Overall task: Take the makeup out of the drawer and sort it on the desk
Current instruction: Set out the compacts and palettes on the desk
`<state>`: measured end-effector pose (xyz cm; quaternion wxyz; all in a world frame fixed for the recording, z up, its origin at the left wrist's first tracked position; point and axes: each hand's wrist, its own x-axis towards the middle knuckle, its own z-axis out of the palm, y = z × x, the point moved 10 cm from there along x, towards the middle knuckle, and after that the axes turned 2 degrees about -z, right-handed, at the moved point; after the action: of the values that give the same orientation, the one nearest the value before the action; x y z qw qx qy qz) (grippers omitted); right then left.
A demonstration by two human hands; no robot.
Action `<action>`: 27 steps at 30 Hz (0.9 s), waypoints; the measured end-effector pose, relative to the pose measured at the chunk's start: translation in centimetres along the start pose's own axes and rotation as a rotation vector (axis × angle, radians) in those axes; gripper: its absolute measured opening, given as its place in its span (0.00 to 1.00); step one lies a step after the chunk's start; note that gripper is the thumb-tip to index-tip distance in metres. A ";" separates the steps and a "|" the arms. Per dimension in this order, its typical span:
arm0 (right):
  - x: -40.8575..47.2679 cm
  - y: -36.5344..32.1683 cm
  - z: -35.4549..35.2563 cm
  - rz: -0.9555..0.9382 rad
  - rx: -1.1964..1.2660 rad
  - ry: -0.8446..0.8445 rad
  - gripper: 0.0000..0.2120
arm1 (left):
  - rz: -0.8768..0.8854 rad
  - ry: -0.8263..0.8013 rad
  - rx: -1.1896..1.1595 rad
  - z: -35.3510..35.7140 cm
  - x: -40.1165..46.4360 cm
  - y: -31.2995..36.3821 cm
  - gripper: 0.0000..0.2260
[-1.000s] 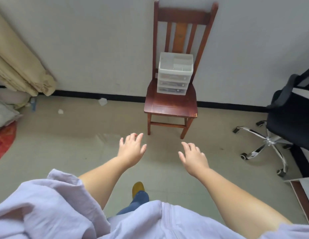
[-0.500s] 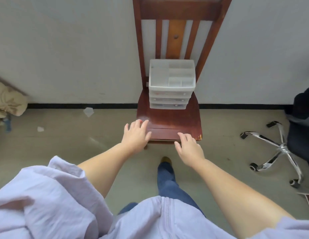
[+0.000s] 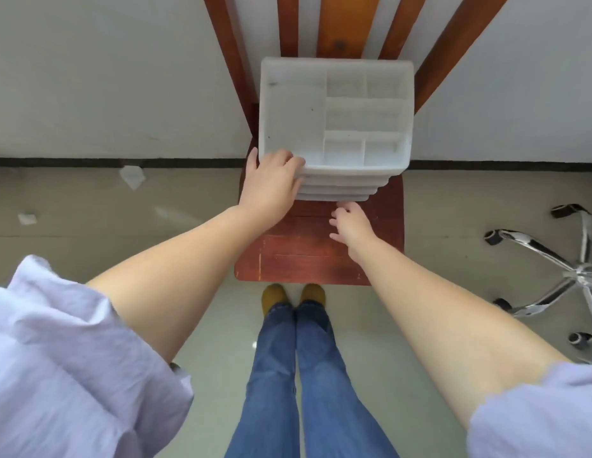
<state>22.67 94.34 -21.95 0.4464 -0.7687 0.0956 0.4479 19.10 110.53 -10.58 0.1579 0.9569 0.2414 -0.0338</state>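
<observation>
A translucent white plastic drawer organizer [image 3: 334, 117] stands on the seat of a brown wooden chair [image 3: 321, 259], against the chair back. Its top tray has several empty compartments, and stacked drawers [image 3: 337, 190] show below the front rim. My left hand [image 3: 271, 186] rests on the organizer's front left corner, fingers curled over the rim. My right hand [image 3: 350, 223] is just below the lowest drawer front, fingers spread, holding nothing. No makeup is visible; the drawers are closed from this angle.
An office chair's chrome wheeled base [image 3: 559, 269] stands on the floor at the right. Scraps of paper [image 3: 132, 176] lie on the floor at the left by the white wall. My legs and feet [image 3: 293, 295] stand right in front of the chair.
I have stepped up to the chair. My left hand rose from the seat edge onto the organizer's corner, and my right hand moved forward to the drawer fronts.
</observation>
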 end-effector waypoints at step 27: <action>-4.9 8.7 0.5 0.338 0.555 -0.191 0.12 | 0.184 0.200 0.001 -0.6 -1.4 0.6 0.13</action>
<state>14.81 88.45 -23.49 0.5651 -0.5456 0.2976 0.5426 18.19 109.56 -9.67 0.1351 0.9736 0.1672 0.0761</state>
